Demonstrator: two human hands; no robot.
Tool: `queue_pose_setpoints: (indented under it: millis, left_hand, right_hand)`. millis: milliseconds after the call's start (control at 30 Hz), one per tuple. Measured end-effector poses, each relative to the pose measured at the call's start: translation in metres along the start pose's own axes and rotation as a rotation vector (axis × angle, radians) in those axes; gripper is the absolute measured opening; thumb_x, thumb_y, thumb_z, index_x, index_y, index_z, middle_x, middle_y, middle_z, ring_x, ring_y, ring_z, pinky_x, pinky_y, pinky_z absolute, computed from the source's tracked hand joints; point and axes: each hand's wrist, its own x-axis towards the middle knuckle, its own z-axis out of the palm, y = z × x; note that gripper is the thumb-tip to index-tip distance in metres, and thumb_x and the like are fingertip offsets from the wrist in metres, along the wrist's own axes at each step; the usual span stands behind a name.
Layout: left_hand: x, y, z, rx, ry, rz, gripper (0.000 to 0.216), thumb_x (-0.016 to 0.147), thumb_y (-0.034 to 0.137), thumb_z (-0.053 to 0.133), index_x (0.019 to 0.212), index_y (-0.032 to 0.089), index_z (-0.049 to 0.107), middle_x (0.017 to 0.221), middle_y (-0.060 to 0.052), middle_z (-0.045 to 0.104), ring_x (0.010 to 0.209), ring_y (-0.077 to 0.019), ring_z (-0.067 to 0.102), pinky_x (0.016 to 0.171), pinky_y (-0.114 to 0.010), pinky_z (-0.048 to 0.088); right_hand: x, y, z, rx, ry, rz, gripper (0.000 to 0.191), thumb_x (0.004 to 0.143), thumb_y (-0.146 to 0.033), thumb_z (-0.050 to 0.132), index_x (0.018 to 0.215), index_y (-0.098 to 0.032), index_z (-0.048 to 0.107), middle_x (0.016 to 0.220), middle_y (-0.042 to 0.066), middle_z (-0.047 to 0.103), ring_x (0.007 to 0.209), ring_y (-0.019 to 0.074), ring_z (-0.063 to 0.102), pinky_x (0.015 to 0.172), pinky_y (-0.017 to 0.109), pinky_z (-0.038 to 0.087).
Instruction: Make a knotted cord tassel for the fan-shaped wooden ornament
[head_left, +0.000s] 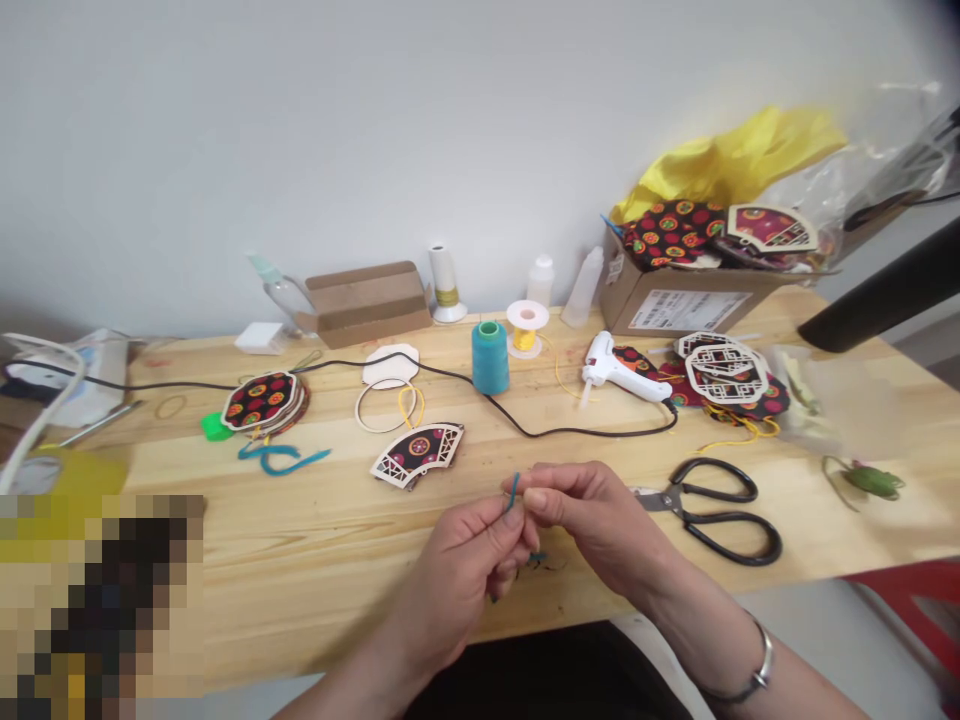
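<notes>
Close together over the table's front edge, both my hands are closed in pinches. Between the thumb and fingers of my left hand (480,555) is a piece of teal cord (514,490), its short end sticking up. My right hand (581,505) pinches at the same spot, its fingertips touching the cord; the exact grip is partly hidden. A fan-shaped ornament (418,453) with patterned cloth and a pale frame lies beyond my hands. To the right of my right hand lie black-handled scissors (679,503), their blades partly behind my wrist.
A teal thread spool (490,358) and a yellow thread spool (526,335) stand behind. A white glue gun (626,370) trails a black cable across the table. Stacked cloth ornaments (262,402) lie left, and a filled cardboard box (675,300) stands back right. Someone's pixelated area covers the lower left.
</notes>
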Motion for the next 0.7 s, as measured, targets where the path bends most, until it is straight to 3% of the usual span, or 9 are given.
queue_pose_setpoints:
  millis: [300,567,700]
  left_hand:
    - [-0.0042,0.0012,-0.0010,0.064,-0.070,-0.033,0.030,0.085,0.036,0.053,0.066,0.014,0.057,0.052,0.006,0.030,0.049,-0.0075,0.023,0.046,-0.023,0.016]
    - [-0.0027,0.0016,0.0000,0.085,-0.080,0.037,0.023,0.087,0.033,0.052,0.079,0.014,0.063,0.059,0.002,0.045,0.054,-0.0092,0.035,0.054,-0.023,0.027]
    - [0.0000,-0.0011,-0.0010,0.157,-0.030,0.091,0.024,0.087,0.032,0.050,0.075,0.015,0.062,0.059,0.001,0.048,0.059,-0.0113,0.040,0.059,-0.025,0.032]
  right_hand:
    - [0.0051,0.0030,-0.0047,0.223,-0.129,0.130,0.020,0.066,-0.027,0.076,0.060,-0.012,0.065,0.053,0.000,0.062,0.049,0.0109,0.057,0.056,0.024,0.042]
    - [0.0023,-0.0014,-0.0036,0.156,0.011,0.021,0.021,0.067,-0.027,0.076,0.060,-0.014,0.061,0.052,-0.004,0.056,0.048,0.0081,0.050,0.054,0.023,0.040]
    - [0.0017,-0.0035,-0.0063,0.093,0.058,-0.043,0.020,0.068,-0.026,0.075,0.059,-0.014,0.061,0.063,-0.002,0.059,0.055,0.0078,0.048,0.056,0.022,0.039]
